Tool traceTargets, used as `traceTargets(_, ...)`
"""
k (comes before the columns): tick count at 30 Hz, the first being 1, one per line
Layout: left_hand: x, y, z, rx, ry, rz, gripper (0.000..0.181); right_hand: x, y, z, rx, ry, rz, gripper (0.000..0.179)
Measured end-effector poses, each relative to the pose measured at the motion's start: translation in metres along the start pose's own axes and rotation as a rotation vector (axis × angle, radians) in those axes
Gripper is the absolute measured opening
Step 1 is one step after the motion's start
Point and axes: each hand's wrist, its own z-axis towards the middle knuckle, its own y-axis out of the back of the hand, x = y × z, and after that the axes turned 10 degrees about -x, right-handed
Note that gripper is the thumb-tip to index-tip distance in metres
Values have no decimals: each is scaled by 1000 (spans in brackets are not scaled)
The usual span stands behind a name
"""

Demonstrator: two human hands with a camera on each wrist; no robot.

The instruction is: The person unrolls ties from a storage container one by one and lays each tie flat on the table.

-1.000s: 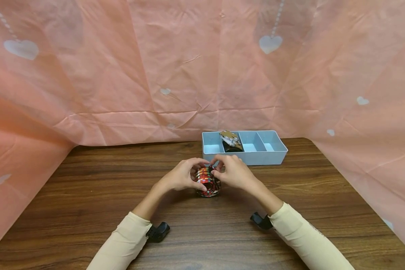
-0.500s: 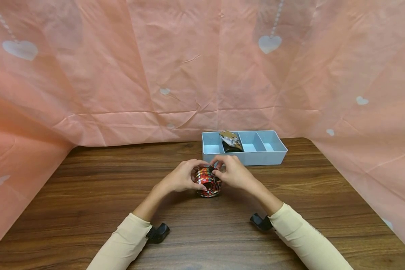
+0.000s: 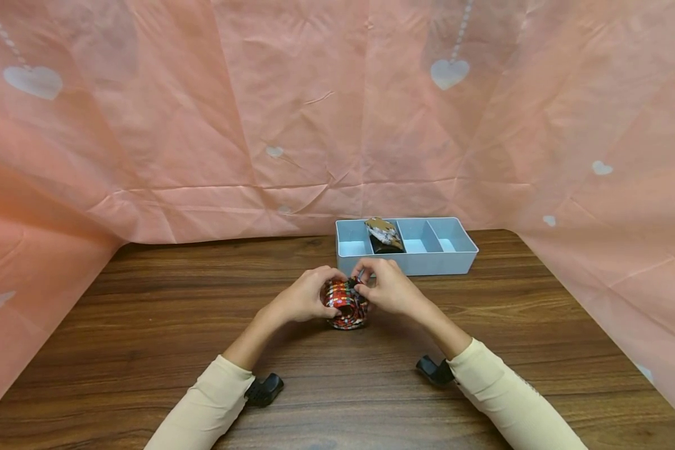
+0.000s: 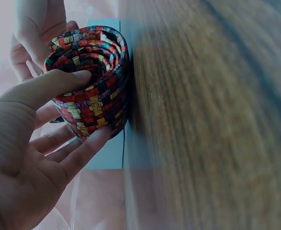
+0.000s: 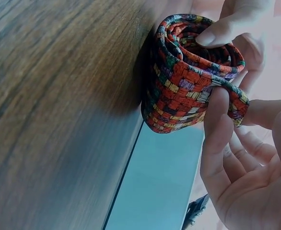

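A rolled-up necktie [image 3: 347, 320] with a woven-look pattern in red, black, yellow and white rests on the table, its coils facing the person. My left hand [image 3: 302, 299] grips the roll from the left. In the left wrist view its thumb dips into the open coil of the necktie [image 4: 99, 103], while the fingers wrap the outside. From the other side, my right hand [image 3: 392, 289] pinches the tie's loose end between thumb and forefinger. The right wrist view shows this end standing slightly off the roll of the necktie [image 5: 176, 93].
Behind the hands stands a light blue box [image 3: 435, 264] with several compartments in a row. One of them holds a gold, white and black patterned fabric piece [image 3: 385, 233]. A pink curtain [image 3: 315, 125] with hearts surrounds the wooden table [image 3: 174, 300].
The roll has turned a little within the hands, and the left hand has shifted slightly on it. The right hand keeps its pinch on the loose end; the box stays put.
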Motion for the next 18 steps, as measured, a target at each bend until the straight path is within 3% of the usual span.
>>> traceTargets(18, -2, -1, 2, 28, 44, 61, 53, -1, 2, -1, 20, -116, 115, 10)
